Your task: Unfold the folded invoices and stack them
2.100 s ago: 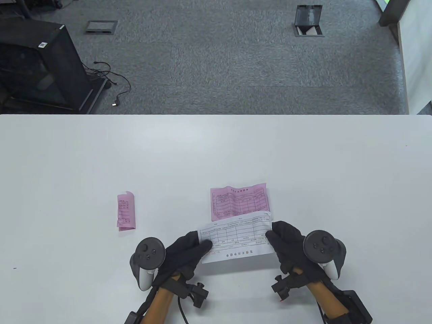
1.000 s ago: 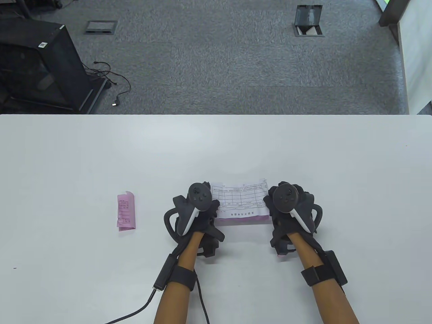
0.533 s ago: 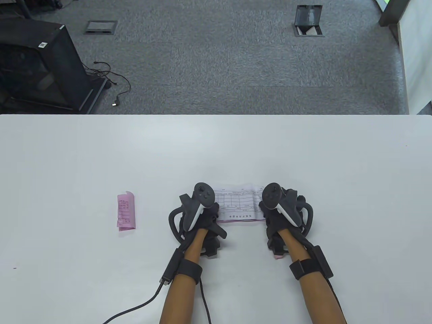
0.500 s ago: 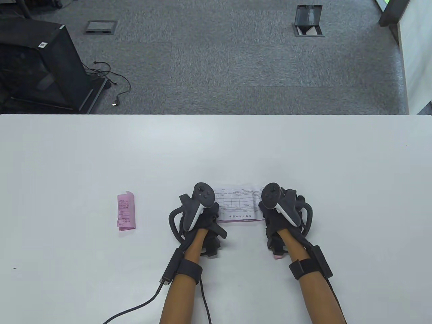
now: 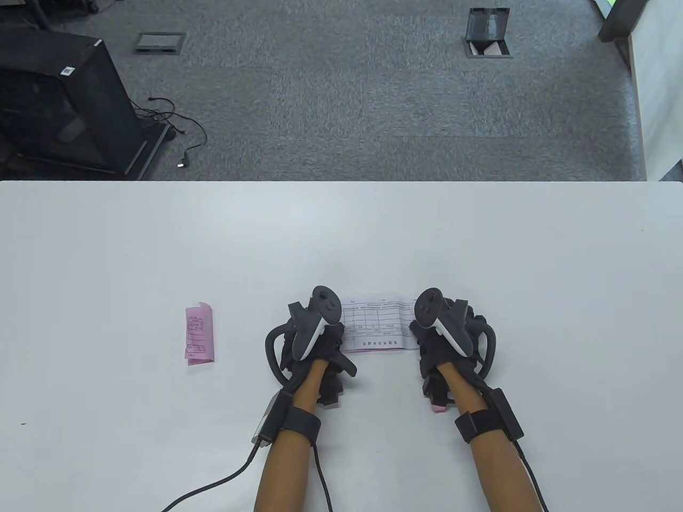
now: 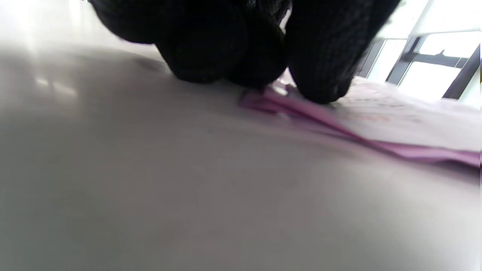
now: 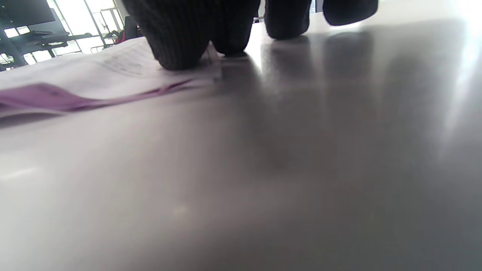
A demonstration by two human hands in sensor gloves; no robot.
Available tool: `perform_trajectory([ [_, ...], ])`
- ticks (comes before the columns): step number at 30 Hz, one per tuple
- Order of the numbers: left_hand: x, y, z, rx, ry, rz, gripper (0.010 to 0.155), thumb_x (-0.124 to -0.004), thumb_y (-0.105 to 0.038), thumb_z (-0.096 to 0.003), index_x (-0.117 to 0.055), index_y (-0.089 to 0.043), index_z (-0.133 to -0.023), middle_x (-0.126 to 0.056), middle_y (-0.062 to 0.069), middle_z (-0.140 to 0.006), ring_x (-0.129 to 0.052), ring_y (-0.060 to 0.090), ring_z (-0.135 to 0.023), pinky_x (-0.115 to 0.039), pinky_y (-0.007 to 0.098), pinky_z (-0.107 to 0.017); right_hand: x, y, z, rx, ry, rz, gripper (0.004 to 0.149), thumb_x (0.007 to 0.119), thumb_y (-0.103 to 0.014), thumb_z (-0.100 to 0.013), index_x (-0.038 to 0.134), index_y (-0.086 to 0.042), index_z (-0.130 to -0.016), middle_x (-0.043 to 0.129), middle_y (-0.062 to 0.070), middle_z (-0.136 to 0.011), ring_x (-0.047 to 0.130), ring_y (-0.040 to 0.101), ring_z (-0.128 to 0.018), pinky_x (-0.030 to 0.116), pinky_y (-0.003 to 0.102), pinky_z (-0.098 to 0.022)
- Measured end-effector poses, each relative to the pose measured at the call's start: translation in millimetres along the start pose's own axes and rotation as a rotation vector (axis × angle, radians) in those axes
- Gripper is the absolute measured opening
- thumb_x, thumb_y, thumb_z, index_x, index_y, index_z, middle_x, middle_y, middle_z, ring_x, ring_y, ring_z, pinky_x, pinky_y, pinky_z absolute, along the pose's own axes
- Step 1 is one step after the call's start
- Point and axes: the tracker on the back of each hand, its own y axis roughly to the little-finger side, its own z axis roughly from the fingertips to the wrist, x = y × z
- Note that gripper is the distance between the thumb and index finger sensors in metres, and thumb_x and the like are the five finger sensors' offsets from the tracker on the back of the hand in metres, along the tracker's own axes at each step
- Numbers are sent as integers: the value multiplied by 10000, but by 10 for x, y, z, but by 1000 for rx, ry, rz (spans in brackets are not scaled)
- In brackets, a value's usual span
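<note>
A white unfolded invoice [image 5: 378, 322] lies flat on an unfolded pink invoice at the table's near middle. The pink sheet shows as an edge under the white one in the left wrist view [image 6: 414, 152] and the right wrist view [image 7: 45, 98]. My left hand [image 5: 326, 341] rests on the stack's left end, fingertips [image 6: 320, 75] pressing its corner. My right hand [image 5: 433, 341] rests on the right end, fingertips [image 7: 177, 45] pressing the white sheet [image 7: 94, 71]. A folded pink invoice [image 5: 199, 335] lies apart to the left.
The white table [image 5: 341, 234] ends at a far edge, with grey carpet beyond. A black cabinet [image 5: 58, 101] stands on the floor at far left. A cable [image 5: 213, 486] trails from my left wrist across the near table.
Both hands carried the white sheet forward and laid it on the pink sheet. In the last half second the left hand shifted slightly right; the stack's edges now line up more closely.
</note>
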Motion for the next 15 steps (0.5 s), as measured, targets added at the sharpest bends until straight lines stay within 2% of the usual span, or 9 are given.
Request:
perform_trajectory([
  [4,11,19,-11,39,-8,-44,849,-908,-504,-420,-539,-194,-1119,-923,3,-711,-918,205,-542,-800,349,-436,-4,15,1,4,-3,-4,418,732,-503,-493,689,-284,-846,538,89,-1094,497,506,-998,383,741,-685],
  [9,2,-50,19,11,-16,-82,849,-900,-522,-424,-533,-209,-1123,-913,43,-736,-909,231,-573,-792,355,-455,-13,60,-14,15,-10,-38,438,743,-505,-489,681,-277,-858,532,93,-1091,500,501,-996,393,736,-683],
  [15,11,-20,39,-5,-22,-40,843,-890,-531,-430,-529,-213,-1122,-916,53,-751,-912,237,-586,-795,353,-464,-37,151,-13,29,2,-183,462,754,-488,-476,681,-255,-867,544,115,-1083,480,503,-994,400,738,-675],
])
